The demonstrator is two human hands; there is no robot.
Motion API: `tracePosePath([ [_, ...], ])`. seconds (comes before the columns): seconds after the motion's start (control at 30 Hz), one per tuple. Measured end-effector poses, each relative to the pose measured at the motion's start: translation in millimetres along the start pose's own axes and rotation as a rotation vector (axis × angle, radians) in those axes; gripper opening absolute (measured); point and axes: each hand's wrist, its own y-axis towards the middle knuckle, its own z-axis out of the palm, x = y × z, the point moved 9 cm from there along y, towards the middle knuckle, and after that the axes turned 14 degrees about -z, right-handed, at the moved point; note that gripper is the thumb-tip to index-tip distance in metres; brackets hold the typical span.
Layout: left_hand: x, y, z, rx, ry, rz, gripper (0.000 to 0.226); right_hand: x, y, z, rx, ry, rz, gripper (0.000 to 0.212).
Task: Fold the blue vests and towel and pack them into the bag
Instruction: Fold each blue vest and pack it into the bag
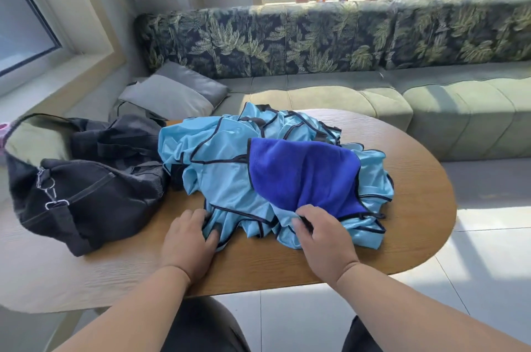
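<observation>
Vests [230,176] shiny mesh-like cloth, towel [304,176] matt plush, bag [83,193] prob. nylon w/ metal clips, table [416,208] grained wood.

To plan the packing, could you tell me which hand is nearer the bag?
Left. The left hand lies just right of the bag; the right hand is farther right, on the vests.

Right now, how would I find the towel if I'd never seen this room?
Look at the oval wooden table in front of the green sofa. On it lies a crumpled heap of light blue vests with dark trim, next to a black bag. The towel lies on top of that heap, towards its right: deep royal blue, thick and fuzzy, while the vests are pale and shiny.
</observation>
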Motion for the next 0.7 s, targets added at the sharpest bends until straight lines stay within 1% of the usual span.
tracePosePath([
  [0.13,1,-4,-2,0.011,-0.087,0.019,0.031,25,5,-38,-0.200,0.297,0.143,0.010],
  [0.23,7,-8,-7,0.042,-0.178,-0.019,0.042,54,22,-56,-0.252,0.472,0.166,0.009],
  [0.33,11,-14,-18,0.078,-0.274,-0.070,0.049,82,41,-63,-0.217,0.589,0.156,0.012],
  [0.43,4,-25,-35,0.070,-0.341,-0.062,0.048,107,55,-70,-0.191,0.679,0.142,0.015],
  [0.5,-7,-31,-46,0.059,-0.387,-0.035,0.048,125,61,-79,-0.183,0.758,0.119,0.018],
  [0.6,-28,-41,-61,0.078,-0.469,0.010,0.051,158,70,-96,-0.158,0.809,0.021,0.014],
  [0.7,-53,-49,-75,0.102,-0.537,0.095,0.057,185,77,-110,-0.124,0.884,-0.066,0.015],
])
